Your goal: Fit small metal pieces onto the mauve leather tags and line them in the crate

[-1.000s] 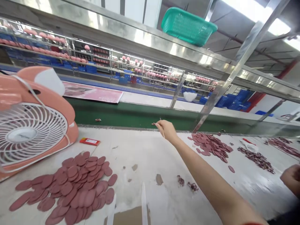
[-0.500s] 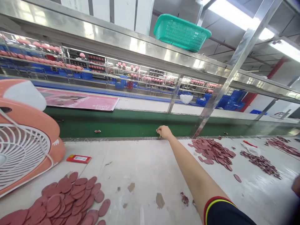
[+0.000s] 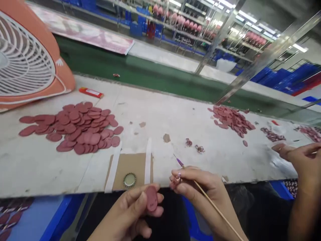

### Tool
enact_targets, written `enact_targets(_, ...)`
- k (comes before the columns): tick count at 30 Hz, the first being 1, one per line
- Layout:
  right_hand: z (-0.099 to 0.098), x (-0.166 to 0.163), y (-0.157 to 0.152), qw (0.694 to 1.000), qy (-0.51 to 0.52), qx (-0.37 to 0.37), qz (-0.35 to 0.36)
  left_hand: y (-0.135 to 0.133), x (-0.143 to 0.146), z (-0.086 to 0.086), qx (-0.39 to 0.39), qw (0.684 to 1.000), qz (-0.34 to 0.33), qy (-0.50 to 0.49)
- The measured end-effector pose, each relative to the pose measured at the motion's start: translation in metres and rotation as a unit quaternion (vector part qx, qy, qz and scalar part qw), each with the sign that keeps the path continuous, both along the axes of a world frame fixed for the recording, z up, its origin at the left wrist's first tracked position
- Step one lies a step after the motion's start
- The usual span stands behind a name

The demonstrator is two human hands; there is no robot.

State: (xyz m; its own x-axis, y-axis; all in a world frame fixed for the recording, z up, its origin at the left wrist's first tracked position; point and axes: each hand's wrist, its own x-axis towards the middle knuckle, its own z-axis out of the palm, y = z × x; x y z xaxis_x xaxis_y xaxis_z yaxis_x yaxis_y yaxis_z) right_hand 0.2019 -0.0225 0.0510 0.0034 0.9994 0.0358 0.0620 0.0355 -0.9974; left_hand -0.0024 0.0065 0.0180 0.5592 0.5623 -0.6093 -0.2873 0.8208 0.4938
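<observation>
My left hand (image 3: 132, 211) pinching a maroon oval (image 3: 151, 198), my right hand (image 3: 208, 190) closed on a glossy scrap (image 3: 177, 179) and thin brush (image 3: 213, 204) — bottle cap (image 3: 129, 180) nearby

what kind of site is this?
Probably a factory floor, at a hand-assembly line: a heap of flat reddish ovals lies on a long white worktable, a green belt-like strip runs alongside, and racks of rounded pink items stand beyond.
</observation>
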Motion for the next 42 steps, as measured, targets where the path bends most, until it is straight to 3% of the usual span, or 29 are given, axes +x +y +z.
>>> enact_targets(8, 0.005, -0.01, -0.014, 0.993, -0.081, 0.08, 0.042, -0.014, 0.004, 0.001, 0.041, 0.999, -0.024, -0.019)
enact_targets(22, 0.01, -0.014, -0.014, 0.982, -0.137, 0.071, 0.107, -0.015, 0.0, 0.001, 0.051, 0.998, -0.038, -0.02)
enact_targets(42, 0.017, -0.015, -0.011, 0.96, -0.23, 0.073, 0.142, -0.018, -0.003, -0.007, 0.051, 0.997, -0.037, -0.043)
